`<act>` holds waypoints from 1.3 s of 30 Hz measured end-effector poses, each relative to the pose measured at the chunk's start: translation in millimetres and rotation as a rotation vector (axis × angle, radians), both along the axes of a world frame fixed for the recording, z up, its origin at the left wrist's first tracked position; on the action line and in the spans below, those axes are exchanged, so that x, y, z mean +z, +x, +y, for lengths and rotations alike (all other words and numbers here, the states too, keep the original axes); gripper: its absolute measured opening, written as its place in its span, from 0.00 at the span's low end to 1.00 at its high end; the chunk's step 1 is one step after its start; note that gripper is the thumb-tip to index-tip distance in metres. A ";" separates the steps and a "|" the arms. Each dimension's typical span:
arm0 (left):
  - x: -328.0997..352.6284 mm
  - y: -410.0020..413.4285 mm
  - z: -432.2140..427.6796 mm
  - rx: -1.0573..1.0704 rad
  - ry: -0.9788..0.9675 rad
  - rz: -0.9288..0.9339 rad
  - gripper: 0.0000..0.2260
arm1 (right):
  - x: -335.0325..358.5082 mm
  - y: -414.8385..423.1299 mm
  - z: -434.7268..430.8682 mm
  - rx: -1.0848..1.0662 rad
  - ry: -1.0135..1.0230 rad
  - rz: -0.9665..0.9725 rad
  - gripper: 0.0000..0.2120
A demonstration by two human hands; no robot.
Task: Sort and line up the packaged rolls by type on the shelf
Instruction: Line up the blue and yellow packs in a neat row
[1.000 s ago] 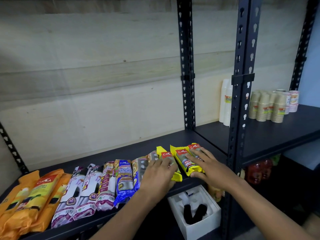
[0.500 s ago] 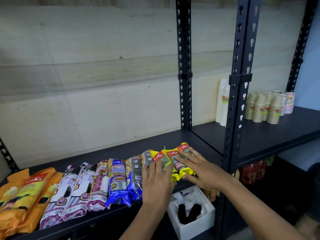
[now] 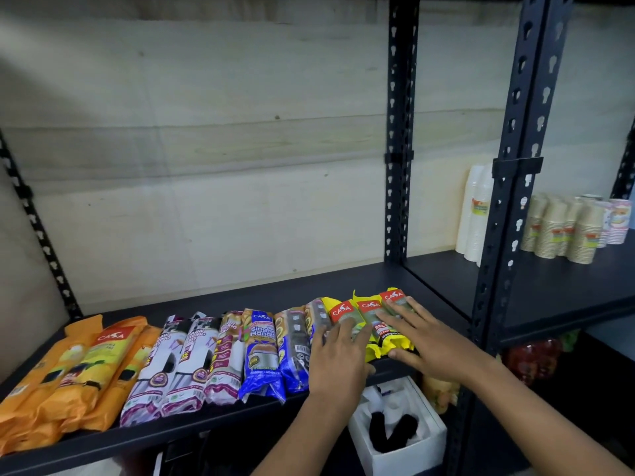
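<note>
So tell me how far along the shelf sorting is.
Mostly done: orange packs, white drawstring rolls and blue rolls lie grouped side by side. In hand: left hand and right hand rest flat on the yellow rolls. Left: squaring that yellow group, whose ends look uneven.

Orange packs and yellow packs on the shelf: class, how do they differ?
The orange packs are longer and lie untouched at the row's left end; the yellow packs are shorter, at the right end, under both hands. Both carry a red Casa label and lie flat, side by side.
</note>
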State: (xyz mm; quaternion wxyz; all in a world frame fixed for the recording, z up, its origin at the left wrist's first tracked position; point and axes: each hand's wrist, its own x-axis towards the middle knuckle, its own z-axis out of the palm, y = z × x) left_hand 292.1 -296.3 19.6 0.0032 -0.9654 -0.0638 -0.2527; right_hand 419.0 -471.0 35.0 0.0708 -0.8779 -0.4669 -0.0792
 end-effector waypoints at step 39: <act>6.2 -106.2 70.8 0.031 -0.073 -0.205 0.21 | 8.5 -95.9 93.2 -0.115 0.500 -0.129 0.16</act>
